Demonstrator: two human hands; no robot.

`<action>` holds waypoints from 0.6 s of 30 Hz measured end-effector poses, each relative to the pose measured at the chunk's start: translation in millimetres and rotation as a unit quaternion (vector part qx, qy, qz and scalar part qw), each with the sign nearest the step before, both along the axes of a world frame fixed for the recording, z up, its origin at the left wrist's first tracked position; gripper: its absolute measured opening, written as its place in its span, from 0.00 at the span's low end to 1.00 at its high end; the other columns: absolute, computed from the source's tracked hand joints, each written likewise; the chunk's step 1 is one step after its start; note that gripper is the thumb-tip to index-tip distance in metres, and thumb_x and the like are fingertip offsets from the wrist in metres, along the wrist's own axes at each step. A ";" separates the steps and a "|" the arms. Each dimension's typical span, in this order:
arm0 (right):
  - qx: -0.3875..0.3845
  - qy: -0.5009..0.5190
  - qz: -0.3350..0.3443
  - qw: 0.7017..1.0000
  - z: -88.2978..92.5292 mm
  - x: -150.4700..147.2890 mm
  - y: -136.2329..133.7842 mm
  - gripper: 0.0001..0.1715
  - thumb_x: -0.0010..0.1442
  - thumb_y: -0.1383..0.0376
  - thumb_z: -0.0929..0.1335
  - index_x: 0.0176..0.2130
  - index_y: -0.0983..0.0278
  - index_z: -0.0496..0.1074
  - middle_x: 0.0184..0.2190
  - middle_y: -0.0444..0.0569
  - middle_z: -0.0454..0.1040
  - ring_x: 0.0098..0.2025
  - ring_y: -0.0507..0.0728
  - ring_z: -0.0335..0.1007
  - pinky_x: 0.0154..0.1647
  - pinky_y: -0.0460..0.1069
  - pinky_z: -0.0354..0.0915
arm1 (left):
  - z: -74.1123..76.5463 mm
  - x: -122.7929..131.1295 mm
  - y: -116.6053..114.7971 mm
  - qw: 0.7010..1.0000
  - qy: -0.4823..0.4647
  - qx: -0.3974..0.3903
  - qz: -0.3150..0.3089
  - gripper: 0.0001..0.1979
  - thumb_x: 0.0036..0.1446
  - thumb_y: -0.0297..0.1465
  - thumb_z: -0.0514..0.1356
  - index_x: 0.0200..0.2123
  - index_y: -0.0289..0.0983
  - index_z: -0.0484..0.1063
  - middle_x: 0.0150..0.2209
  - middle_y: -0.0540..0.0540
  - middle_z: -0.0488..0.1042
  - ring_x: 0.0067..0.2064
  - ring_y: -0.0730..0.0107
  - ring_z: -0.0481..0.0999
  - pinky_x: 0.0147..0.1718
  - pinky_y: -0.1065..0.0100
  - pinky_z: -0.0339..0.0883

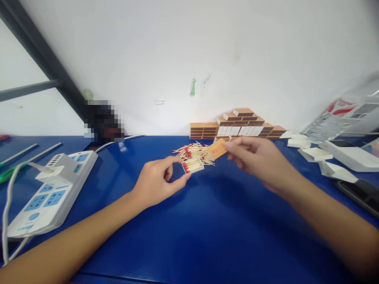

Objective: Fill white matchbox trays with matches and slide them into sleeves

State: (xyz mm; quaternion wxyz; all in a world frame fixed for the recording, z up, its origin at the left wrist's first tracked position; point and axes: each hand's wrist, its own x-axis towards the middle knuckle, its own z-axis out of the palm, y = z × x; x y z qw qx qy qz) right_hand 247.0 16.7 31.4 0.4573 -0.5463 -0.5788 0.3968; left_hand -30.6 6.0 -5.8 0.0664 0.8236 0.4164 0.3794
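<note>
My left hand [158, 182] pinches a white matchbox tray [193, 165] filled with red-tipped matches, holding it on the blue table [207, 228]. My right hand [257, 159] holds an orange matchbox sleeve [217, 149] just above and to the right of the tray. Behind both lies a loose pile of matches [194, 151]. Against the wall stands a stack of matchboxes [237, 124], several high.
A white power strip [49, 193] with a plugged charger and cable lies at the left. White boxes [315, 154], plastic packaging [340, 118] and a dark phone [359, 193] crowd the right side. A pixelated dark object [103, 120] stands at the back left by the wall.
</note>
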 end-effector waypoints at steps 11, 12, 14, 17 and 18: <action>-0.037 0.013 0.078 0.996 -13.7 -16.7 -8.9 0.26 0.60 0.43 0.73 0.32 0.63 0.73 0.27 0.46 0.74 0.23 0.49 0.62 0.17 0.44 0.54 | 1.2 2.1 -3.0 0.999 -0.036 -0.009 -0.013 0.16 0.58 0.35 0.69 0.49 0.39 0.76 0.40 0.50 0.84 0.36 0.72 0.82 0.35 0.71 0.76; -0.040 0.013 0.083 0.996 -14.4 -16.8 -8.7 0.26 0.60 0.43 0.72 0.31 0.63 0.73 0.27 0.46 0.74 0.23 0.48 0.62 0.17 0.44 0.54 | 1.6 2.2 -3.2 0.999 -0.036 -0.008 -0.011 0.16 0.58 0.35 0.68 0.49 0.39 0.76 0.40 0.50 0.84 0.37 0.72 0.82 0.35 0.71 0.77; -0.044 0.015 0.090 0.995 -15.2 -16.7 -8.9 0.25 0.61 0.44 0.72 0.31 0.63 0.72 0.27 0.45 0.74 0.23 0.48 0.62 0.18 0.44 0.54 | 2.9 2.1 -3.3 0.999 -0.036 -0.006 -0.008 0.16 0.59 0.35 0.68 0.49 0.39 0.77 0.41 0.50 0.83 0.38 0.72 0.82 0.35 0.72 0.77; -0.036 0.019 0.100 0.994 -13.7 -15.6 -10.1 0.25 0.61 0.44 0.72 0.31 0.62 0.71 0.26 0.45 0.74 0.23 0.48 0.63 0.18 0.44 0.55 | 4.8 1.8 -3.1 0.999 -0.038 -0.004 -0.005 0.16 0.59 0.35 0.68 0.49 0.38 0.76 0.41 0.50 0.83 0.38 0.72 0.82 0.35 0.72 0.77; -0.032 0.017 0.105 0.994 -12.7 -15.1 -10.6 0.25 0.61 0.45 0.72 0.31 0.62 0.71 0.26 0.45 0.74 0.22 0.49 0.64 0.18 0.44 0.55 | 5.1 1.7 -3.0 0.999 -0.038 -0.005 -0.004 0.16 0.59 0.35 0.68 0.49 0.38 0.76 0.41 0.50 0.83 0.38 0.72 0.82 0.35 0.72 0.77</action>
